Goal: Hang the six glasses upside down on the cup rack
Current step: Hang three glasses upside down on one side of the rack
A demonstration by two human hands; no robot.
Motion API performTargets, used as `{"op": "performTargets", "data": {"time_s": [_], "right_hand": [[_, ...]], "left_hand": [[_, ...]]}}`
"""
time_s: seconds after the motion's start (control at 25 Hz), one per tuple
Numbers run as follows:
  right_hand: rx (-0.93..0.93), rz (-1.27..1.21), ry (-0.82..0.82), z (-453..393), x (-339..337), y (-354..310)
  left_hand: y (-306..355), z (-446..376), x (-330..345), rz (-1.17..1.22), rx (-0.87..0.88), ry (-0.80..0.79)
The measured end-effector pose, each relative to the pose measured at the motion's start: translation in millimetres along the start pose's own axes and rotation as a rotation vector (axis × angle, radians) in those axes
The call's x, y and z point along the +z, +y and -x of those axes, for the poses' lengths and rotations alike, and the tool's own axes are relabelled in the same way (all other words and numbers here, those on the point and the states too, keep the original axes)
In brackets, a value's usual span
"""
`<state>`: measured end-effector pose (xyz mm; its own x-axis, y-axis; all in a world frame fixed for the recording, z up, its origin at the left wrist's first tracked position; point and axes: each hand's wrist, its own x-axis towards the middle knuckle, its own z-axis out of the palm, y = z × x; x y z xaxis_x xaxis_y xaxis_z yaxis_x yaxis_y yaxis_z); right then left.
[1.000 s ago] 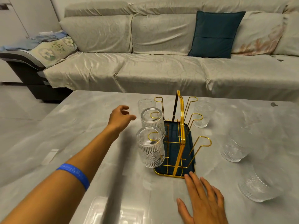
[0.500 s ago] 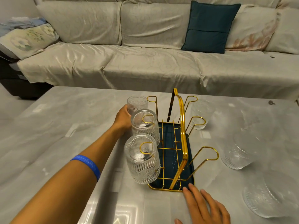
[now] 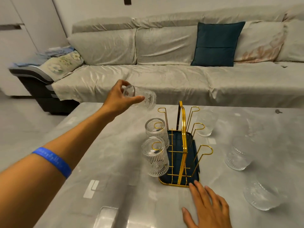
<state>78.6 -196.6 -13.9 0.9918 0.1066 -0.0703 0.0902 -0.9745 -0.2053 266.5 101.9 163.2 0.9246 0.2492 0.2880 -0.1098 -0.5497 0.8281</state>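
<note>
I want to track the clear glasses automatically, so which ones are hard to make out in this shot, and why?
Head view: the three glasses right of the rack, such as the nearest one, nearly fade into the pale table; bright glare patches sit near the bottom edge; the glass in the left hand is slightly soft; wide-angle bending curves the sofa.

You have no readable text anywhere here. The only lettering sits on the blue wristband around your left forearm, left of the cup rack: a faint pale line of print runs along the band, too small and blurred to make out any word or number.
</note>
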Motion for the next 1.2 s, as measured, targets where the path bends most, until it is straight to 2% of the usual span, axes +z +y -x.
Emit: {"op": "performTargets", "data": {"time_s": [0.32, 0.72, 0.96, 1.2], "right_hand": [[-0.048, -0.016, -0.025, -4.3, 1.7, 5.9], [-0.036, -0.053, 0.032, -6.8, 6.1, 4.7], [-0.055, -0.031, -0.018, -10.7, 6.6, 4.4], [-0.085, -0.020, 0.039, -9.1, 9.3, 4.9]], "left_hand": [[37.8, -4.6, 41.4, -0.176, 0.013, -0.144], [17.4, -10.3, 76.5, -0.254, -0.037, -0.245], [3.4, -8.5, 97.3, -0.383, -0.005, -0.294], [5.5, -14.6, 100.4, -0.381, -0.051, -0.344]]}}
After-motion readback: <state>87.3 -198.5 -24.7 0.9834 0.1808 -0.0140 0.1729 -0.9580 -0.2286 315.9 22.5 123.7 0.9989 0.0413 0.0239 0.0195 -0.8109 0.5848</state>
